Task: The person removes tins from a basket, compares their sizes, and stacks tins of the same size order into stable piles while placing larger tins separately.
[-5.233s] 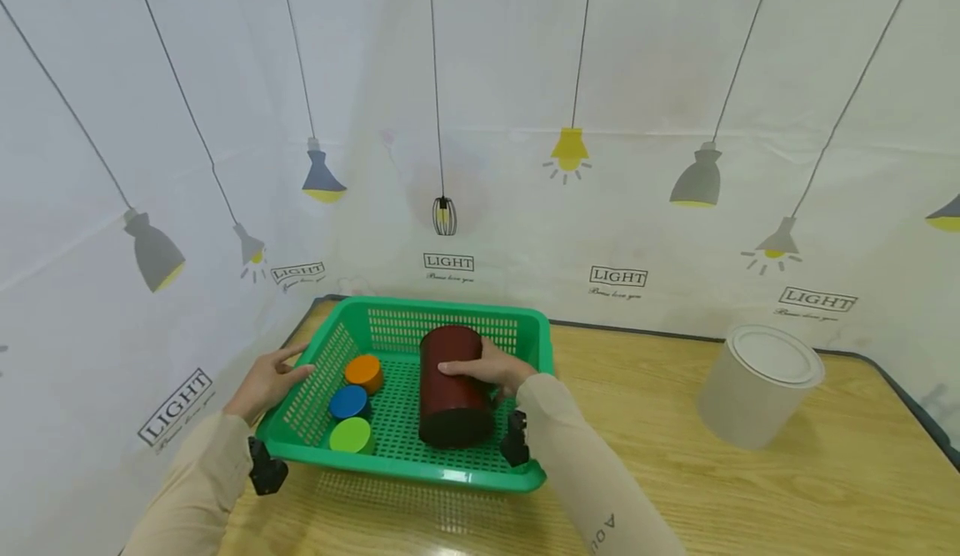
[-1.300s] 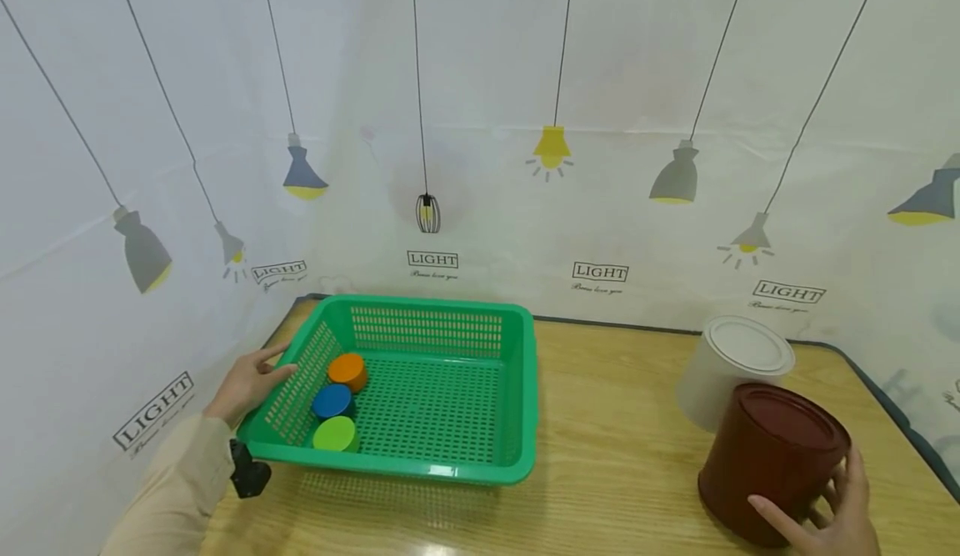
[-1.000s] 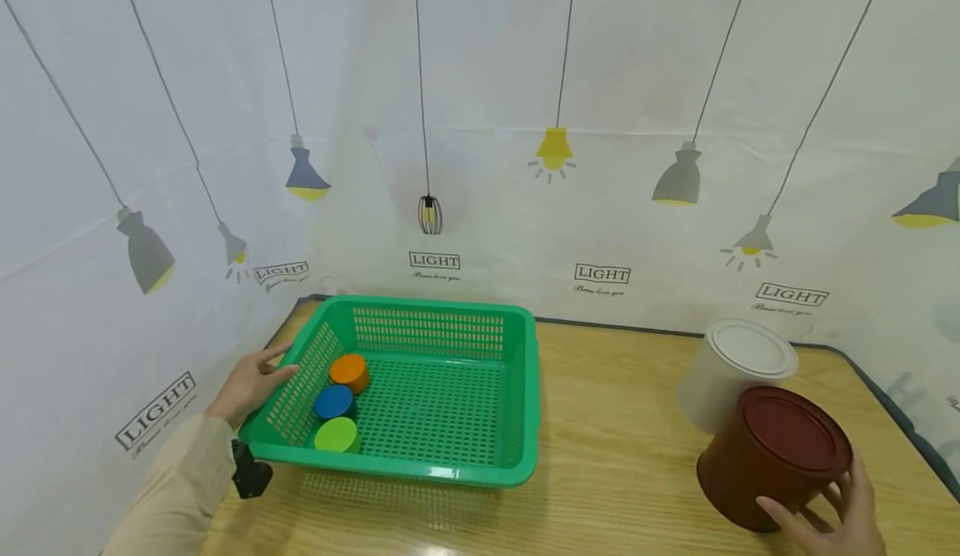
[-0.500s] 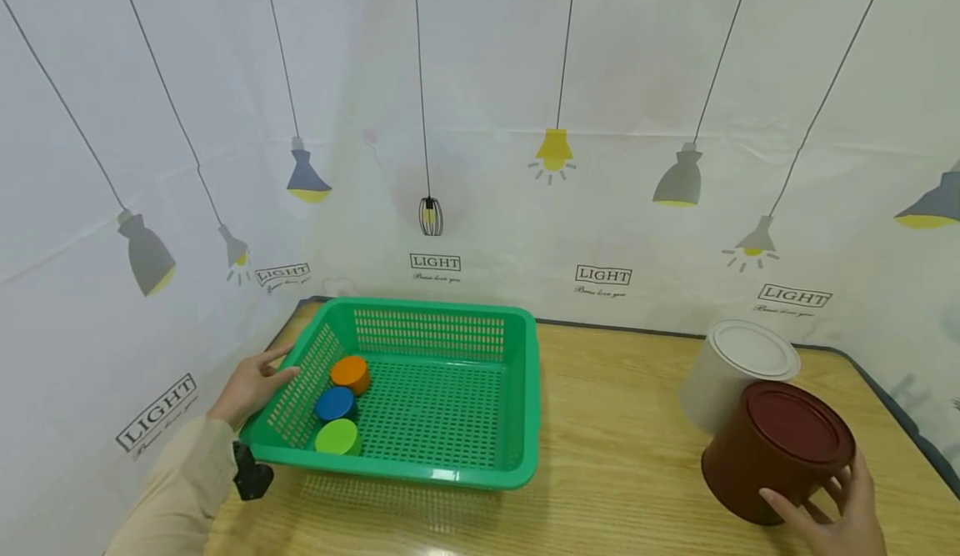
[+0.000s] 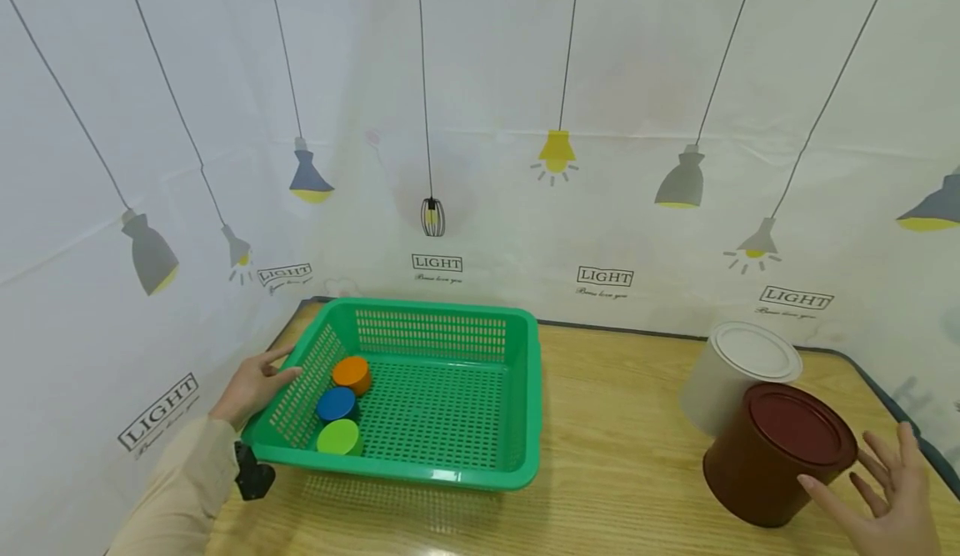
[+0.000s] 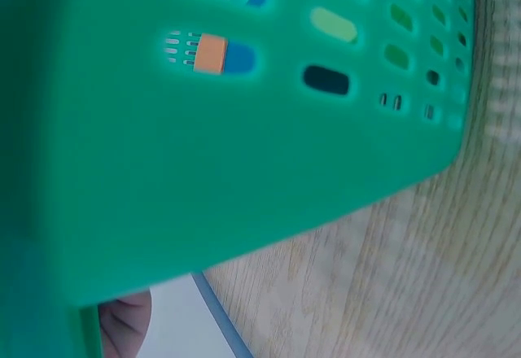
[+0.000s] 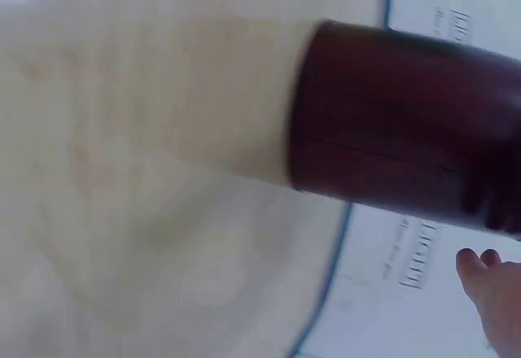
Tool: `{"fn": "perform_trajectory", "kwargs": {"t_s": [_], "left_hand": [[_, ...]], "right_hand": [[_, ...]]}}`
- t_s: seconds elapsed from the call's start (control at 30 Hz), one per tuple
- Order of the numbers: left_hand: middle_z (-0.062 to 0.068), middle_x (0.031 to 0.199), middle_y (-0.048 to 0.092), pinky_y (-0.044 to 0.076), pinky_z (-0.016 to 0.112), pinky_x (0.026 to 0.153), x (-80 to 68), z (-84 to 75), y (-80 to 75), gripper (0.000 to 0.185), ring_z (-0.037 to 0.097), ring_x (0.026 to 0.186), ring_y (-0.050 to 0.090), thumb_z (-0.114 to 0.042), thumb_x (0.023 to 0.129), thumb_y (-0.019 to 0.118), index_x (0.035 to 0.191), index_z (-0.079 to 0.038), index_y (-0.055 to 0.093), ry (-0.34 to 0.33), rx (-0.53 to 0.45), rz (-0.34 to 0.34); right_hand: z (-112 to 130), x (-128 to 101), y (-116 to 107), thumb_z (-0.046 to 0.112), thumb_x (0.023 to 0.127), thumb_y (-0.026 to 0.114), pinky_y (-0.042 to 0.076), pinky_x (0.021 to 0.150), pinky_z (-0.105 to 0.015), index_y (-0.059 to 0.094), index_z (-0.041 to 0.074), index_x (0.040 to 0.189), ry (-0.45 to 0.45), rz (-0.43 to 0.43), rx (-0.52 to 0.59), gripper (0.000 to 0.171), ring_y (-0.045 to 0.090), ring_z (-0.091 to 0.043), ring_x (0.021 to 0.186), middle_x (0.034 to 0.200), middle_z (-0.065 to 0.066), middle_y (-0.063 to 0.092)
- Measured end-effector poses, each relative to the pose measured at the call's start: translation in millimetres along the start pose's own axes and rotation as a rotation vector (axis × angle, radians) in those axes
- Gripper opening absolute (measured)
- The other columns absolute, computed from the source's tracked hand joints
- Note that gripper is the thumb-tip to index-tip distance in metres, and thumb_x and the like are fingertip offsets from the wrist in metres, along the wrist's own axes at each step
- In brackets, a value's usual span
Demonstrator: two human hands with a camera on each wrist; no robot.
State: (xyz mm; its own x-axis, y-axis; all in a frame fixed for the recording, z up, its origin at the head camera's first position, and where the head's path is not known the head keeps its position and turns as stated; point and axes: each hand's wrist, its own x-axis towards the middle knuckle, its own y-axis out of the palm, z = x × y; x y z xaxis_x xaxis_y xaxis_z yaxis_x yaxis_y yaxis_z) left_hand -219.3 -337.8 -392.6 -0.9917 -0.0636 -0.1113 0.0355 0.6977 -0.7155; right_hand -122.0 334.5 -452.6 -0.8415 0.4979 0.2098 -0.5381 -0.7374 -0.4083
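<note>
On the left, my left hand [image 5: 251, 385] holds the side rim of a green plastic basket [image 5: 536, 389], its thumb over the edge. The left wrist view has the basket's wall [image 6: 203, 179] close up, with part of a finger [image 6: 124, 325] showing past the rim. Upright on the table at right stands a dark red lidded canister [image 5: 776, 456]. My right hand [image 5: 888, 493] is just to its right with fingers spread, holding nothing. In the right wrist view the fingertips [image 7: 472, 264] appear apart from the canister [image 7: 383, 122].
A white lidded canister [image 5: 705, 393] stands behind the dark red one, partly hidden. Orange [image 5: 351, 375], blue [image 5: 337, 405] and lime-green [image 5: 340, 438] round pieces sit along the basket's left side. A lamp-printed sheet [image 5: 487, 206] borders the wooden table [image 5: 600, 448].
The dark red canister, earlier in the basket under my right hand, now stands on the table at right. My right hand has let go and drawn back rightward. The left hand stays on the rim.
</note>
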Motion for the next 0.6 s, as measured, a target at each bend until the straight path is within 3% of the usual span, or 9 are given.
{"fn": "perform_trajectory", "kwargs": {"t_s": [0.1, 0.23, 0.27, 0.4, 0.5, 0.6], "left_hand": [[0.036, 0.115, 0.043, 0.046, 0.04, 0.067, -0.5, -0.3, 0.5, 0.061, 0.029, 0.084, 0.054, -0.03, 0.091, 0.051, 0.139, -0.001, 0.027, 0.004, 0.001, -0.003], [0.035, 0.113, 0.045, 0.046, 0.039, 0.067, -1.0, -0.5, 1.3, 0.06, 0.028, 0.083, 0.054, -0.028, 0.091, 0.051, 0.138, -0.001, 0.027, 0.013, 0.001, -0.008], [0.035, 0.112, 0.046, 0.046, 0.038, 0.066, -1.0, -0.6, 1.4, 0.06, 0.027, 0.081, 0.054, -0.028, 0.091, 0.051, 0.138, 0.0, 0.027, 0.013, -0.001, -0.008], [0.035, 0.113, 0.045, 0.046, 0.037, 0.065, -0.4, -0.4, 1.0, 0.06, 0.025, 0.08, 0.055, -0.028, 0.091, 0.051, 0.138, 0.0, 0.027, 0.017, 0.001, -0.005], [0.036, 0.114, 0.044, 0.046, 0.037, 0.065, -0.4, -0.4, 0.5, 0.06, 0.025, 0.08, 0.054, -0.029, 0.091, 0.051, 0.138, -0.001, 0.027, 0.017, 0.001, -0.001], [0.036, 0.115, 0.043, 0.046, 0.038, 0.066, -0.3, -1.1, 0.2, 0.061, 0.028, 0.081, 0.054, -0.03, 0.091, 0.051, 0.139, -0.001, 0.026, 0.012, -0.001, 0.001]], "right_hand": [[-20.4, 20.6, -7.0, 0.004, 0.076, 0.067, 0.026, 0.094, -0.01, -0.007, 0.037, 0.139, -0.083, -0.096, 0.005, 0.103, 0.022, -0.009, 0.129, 0.145, 0.0, 0.015], [-62.6, 56.7, -15.1, -0.01, 0.068, 0.07, 0.034, 0.085, -0.008, 0.007, 0.03, 0.142, -0.3, -0.195, 0.019, 0.105, 0.036, -0.01, 0.121, 0.138, -0.002, 0.033], [-61.4, 60.1, -16.8, -0.014, 0.066, 0.069, 0.035, 0.085, -0.01, 0.011, 0.029, 0.142, -0.354, -0.189, 0.035, 0.105, 0.038, -0.011, 0.12, 0.136, -0.004, 0.035], [18.8, 29.2, -12.9, -0.022, 0.069, 0.06, 0.035, 0.084, -0.01, 0.018, 0.018, 0.142, -0.417, -0.119, 0.068, 0.093, 0.041, -0.008, 0.115, 0.13, -0.002, 0.039], [90.4, -4.6, -2.1, -0.022, 0.075, 0.054, 0.034, 0.082, -0.007, 0.021, 0.013, 0.141, -0.404, -0.018, 0.184, 0.081, 0.041, -0.002, 0.11, 0.125, 0.005, 0.04], [107.8, -11.6, 10.1, -0.025, 0.075, 0.05, 0.037, 0.083, -0.008, 0.026, 0.006, 0.139, -0.473, 0.135, 0.405, 0.075, 0.044, -0.004, 0.109, 0.121, 0.001, 0.044]]}}
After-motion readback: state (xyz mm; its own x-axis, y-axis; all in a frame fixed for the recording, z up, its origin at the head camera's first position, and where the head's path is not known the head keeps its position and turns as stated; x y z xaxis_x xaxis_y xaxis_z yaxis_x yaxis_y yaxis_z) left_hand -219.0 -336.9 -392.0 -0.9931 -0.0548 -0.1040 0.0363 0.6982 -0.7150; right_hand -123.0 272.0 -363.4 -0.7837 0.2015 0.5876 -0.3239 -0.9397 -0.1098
